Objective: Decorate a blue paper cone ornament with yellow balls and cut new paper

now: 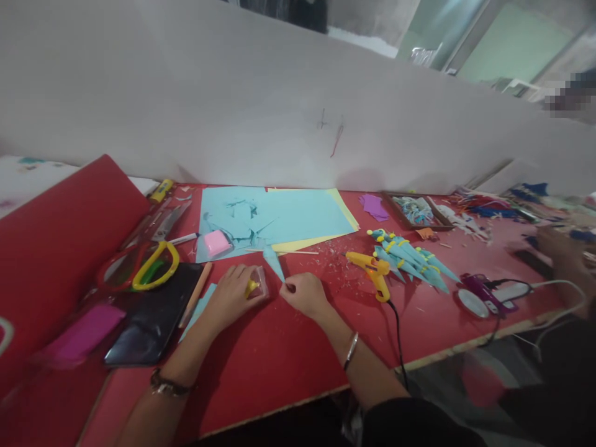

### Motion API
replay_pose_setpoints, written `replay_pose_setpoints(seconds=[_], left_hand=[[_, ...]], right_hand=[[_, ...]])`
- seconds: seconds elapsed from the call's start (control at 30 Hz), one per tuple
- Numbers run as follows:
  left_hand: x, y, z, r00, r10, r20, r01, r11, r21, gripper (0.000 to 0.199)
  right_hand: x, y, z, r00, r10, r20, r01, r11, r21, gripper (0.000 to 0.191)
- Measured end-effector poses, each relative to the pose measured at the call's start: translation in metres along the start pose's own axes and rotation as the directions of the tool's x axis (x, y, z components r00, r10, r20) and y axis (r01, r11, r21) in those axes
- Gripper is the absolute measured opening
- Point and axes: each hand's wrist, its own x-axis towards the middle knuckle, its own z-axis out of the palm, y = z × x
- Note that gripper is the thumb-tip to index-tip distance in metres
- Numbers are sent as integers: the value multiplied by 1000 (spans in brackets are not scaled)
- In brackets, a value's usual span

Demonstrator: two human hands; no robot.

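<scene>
My right hand (305,295) is closed, pinching the narrow end of a light blue paper cone (274,262). The cone's wide end points away from me, toward a thin wooden stick (298,252). To its left, my left hand (230,292) has its fingers curled on a small clear pack (263,287) with something yellow in it, perhaps clay; the fingertips are partly hidden. Behind the hands lie light blue paper sheets (298,214) with cut-out gaps, and a pink clay pack (216,243) on their near corner.
Right of my hands rest a yellow glue gun (372,267) with a black cord and several finished blue cones with yellow trim (410,254). Scissors (172,220), yellow-and-red handled, and a black pouch (153,316) lie left. A co-worker's arm (563,254) reaches in at far right.
</scene>
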Motion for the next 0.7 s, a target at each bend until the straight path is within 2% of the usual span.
replay_pose_setpoints(seconds=[0.07,0.13,0.23,0.33,0.43,0.53,0.7], left_hand=[[0,1,-2,1000,-24,10,24,999,-35,44],[0,3,-6,997,-68,23,69,996,-65,46],[1,4,-10,991,-125,58,128,990,-65,48],[1,5,-13,990,-122,69,127,990,-67,46],[1,4,-15,992,-101,71,108,988,-107,42],[1,3,-15,994,-73,85,85,985,-150,43],[1,6,-15,993,14,114,7,983,-186,50]], right_hand=[[0,-1,-1,997,-17,-72,24,994,106,17],[0,-4,-2,981,-24,-194,78,958,276,8],[-1,-9,-2,955,-77,-285,217,837,502,17],[-2,-14,-1,940,-230,-251,337,739,584,16],[-4,-18,2,929,-314,-196,367,706,606,20],[-4,-20,5,925,-342,-163,368,707,605,23],[-2,-18,10,929,-324,-181,365,716,595,20]])
